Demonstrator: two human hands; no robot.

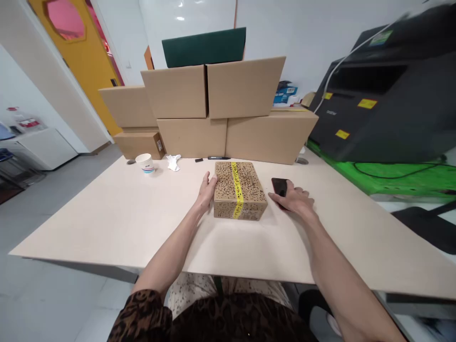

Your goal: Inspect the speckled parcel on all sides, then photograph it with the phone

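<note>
Cardboard box (239,190), yellow tape | left hand (206,192) flat beside | right hand (294,199) fingers holding phone (280,186)

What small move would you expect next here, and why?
Probably lifting the phone off the table. The right hand rests on it beside the speckled box, while the left hand steadies the box's side.

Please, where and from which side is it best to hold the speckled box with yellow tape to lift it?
Probably by its two short side walls, one hand from each side. The speckled box lies flat, the left hand already touches its left wall, and both sides are free.
</note>
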